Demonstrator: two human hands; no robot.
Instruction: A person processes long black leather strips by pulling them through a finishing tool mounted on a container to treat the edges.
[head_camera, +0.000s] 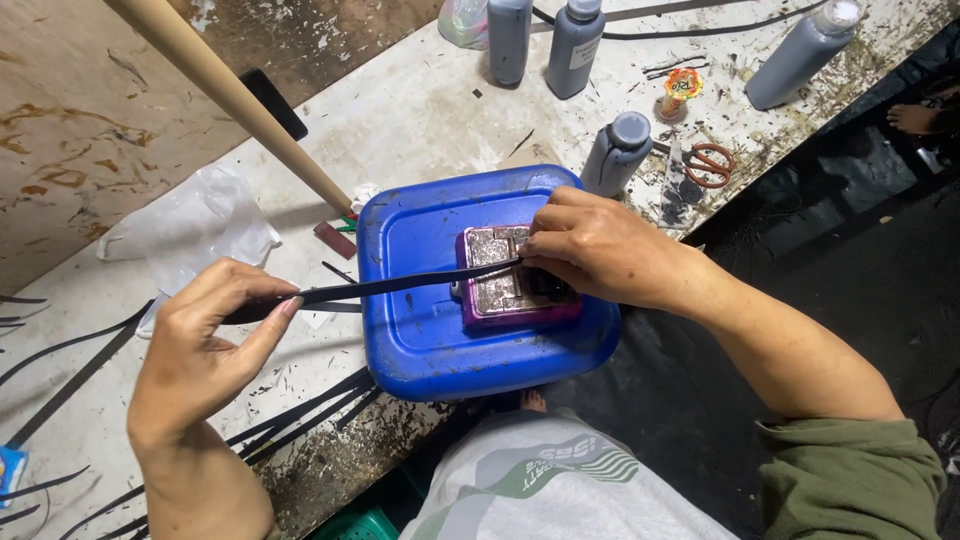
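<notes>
A thin black strip (400, 286) stretches level between my two hands. My left hand (215, 335) pinches its left end between thumb and fingers. My right hand (600, 250) presses its right end onto a purple block with a shiny metal top (500, 285). The block rests on an upturned blue plastic container (420, 340) at the bench's near edge. My right fingers hide the block's right side.
Several grey bottles (575, 45) stand at the back, one (615, 150) just behind the container. Orange-handled scissors (710, 165) lie at right. A wooden pole (230, 95) slants in from top left. Clear plastic (195, 230) and loose black strips (300, 415) lie on the stained white bench (420, 110).
</notes>
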